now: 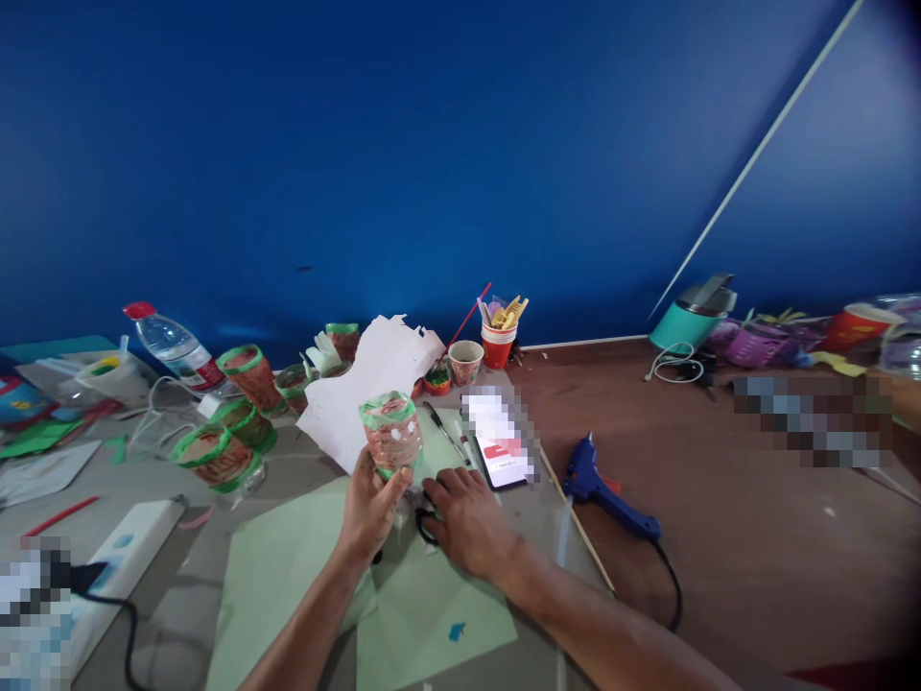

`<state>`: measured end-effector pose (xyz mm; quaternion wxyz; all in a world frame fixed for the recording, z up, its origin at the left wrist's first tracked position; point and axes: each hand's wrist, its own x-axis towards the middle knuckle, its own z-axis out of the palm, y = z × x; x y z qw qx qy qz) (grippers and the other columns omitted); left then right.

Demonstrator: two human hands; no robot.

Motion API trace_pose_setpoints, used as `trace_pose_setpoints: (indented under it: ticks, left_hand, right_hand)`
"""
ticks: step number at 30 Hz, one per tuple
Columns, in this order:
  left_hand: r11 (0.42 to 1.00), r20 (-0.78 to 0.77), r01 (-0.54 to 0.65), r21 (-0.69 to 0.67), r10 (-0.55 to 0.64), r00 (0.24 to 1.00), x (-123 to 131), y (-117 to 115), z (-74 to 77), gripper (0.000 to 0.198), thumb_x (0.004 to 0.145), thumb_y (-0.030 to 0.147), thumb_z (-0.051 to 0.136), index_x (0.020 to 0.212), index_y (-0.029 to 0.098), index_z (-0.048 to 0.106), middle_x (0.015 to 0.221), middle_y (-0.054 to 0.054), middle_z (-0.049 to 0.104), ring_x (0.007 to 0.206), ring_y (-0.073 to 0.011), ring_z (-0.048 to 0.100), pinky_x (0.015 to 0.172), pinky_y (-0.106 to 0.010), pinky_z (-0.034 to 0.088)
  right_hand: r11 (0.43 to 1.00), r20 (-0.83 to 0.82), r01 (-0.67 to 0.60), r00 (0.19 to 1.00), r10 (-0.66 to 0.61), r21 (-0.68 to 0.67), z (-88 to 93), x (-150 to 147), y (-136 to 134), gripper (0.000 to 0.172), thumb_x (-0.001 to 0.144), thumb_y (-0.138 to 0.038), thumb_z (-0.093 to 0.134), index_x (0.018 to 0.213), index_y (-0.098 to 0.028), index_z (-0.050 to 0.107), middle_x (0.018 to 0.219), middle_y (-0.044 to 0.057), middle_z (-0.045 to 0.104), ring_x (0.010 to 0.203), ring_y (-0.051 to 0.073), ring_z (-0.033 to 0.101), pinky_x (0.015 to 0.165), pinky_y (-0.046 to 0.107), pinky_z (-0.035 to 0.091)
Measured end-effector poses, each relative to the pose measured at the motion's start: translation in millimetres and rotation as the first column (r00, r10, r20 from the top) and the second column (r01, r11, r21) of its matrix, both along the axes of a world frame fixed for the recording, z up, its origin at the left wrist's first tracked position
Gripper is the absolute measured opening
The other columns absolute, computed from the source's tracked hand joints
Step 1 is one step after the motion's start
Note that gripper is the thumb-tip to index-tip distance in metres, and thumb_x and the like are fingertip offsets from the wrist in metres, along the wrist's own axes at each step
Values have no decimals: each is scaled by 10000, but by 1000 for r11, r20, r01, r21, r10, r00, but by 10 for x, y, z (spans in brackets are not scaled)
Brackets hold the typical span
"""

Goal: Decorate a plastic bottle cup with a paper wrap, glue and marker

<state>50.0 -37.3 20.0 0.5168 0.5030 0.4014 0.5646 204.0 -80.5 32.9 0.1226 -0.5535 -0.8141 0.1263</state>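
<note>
We hold a small cup (394,440) roughly upright, its wall streaked reddish brown with white patches, green banding its rim and lower edge. Just below it we have a black looped handle (423,528), partly covered, over pale green paper (407,633).

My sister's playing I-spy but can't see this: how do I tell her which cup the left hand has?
From the blue wall, come down to the ragged white paper. Just in front of it, the left hand holds a cup with a green rim and reddish-brown sides. Similar cups stand to the left, but this one is in a hand and shows white spots.
</note>
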Motion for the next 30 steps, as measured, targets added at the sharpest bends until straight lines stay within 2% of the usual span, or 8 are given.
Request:
trace_pose_setpoints:
  ticks: [4, 8, 12, 17, 20, 26, 30]
  left_hand:
    - [1000, -5, 6, 29, -6, 1000, -9, 6, -6, 450, 726, 339, 729, 1107, 183, 549, 1065, -67, 627, 907, -196, 592, 727, -266, 497]
    - [999, 11, -14, 49, 13, 1000, -10, 6, 9, 464, 716, 353, 734, 1112, 182, 562, 1078, -76, 636, 950, -222, 603, 782, -302, 499]
    - [998, 11, -40, 43, 40, 999, -11, -11, 57, 490, 706, 376, 738, 1126, 184, 576, 1127, -93, 642, 1024, -247, 604, 858, -340, 487]
    - [996, 27, -72, 49, 71, 997, -4, -42, 124, 537, 710, 430, 725, 1170, 188, 591, 1215, -104, 627, 1172, -269, 545, 971, -346, 429]
    - [998, 81, -61, 24, 59, 995, -2, -51, 113, 574, 697, 460, 729, 1187, 191, 596, 1263, -106, 615, 1215, -281, 522, 1017, -361, 400]
    - [998, 148, 65, 18, -67, 987, 0, -85, 12, 586, 705, 487, 722, 1202, 196, 611, 1260, -123, 626, 1217, -310, 526, 1047, -412, 377]
    - [992, 204, 123, -18, -117, 972, 25, -129, -4, 611, 707, 496, 721, 1227, 204, 592, 1296, -128, 602, 1214, -315, 530, 1044, -423, 381]
  right_hand:
    - [1000, -105, 7, 994, -5, 21, -38, 62, 12, 283, 829, -260, 625, 1099, -175, 626, 1065, 100, 604, 1013, 260, 531, 898, 377, 416]
    - [999, -280, 30, 960, -24, 18, -91, 168, 45, 213, 810, -184, 628, 1019, -157, 655, 1070, 106, 582, 990, 229, 558, 882, 337, 452]
    - [993, -476, 119, 873, -103, 4, -106, 239, 94, 223, 798, -187, 637, 1017, -158, 662, 1084, 110, 557, 968, 217, 583, 876, 335, 472]
    - [972, -628, 194, 743, -234, -132, -92, 233, 137, 70, 747, -147, 651, 807, -166, 682, 945, 68, 583, 838, 177, 598, 767, 294, 478]
    - [965, -647, 159, 717, -259, -210, -131, 217, 152, 47, 747, -173, 632, 735, -163, 676, 896, 59, 583, 765, 160, 583, 684, 270, 462]
    - [968, -682, 30, 704, -198, -250, -220, 215, 162, 237, 799, -249, 525, 598, -153, 604, 796, 52, 568, 765, 161, 574, 713, 264, 446]
    - [947, -696, -66, 695, -182, -313, -246, 207, 142, 199, 798, -236, 508, 654, -151, 617, 765, 34, 582, 754, 153, 573, 699, 253, 442]
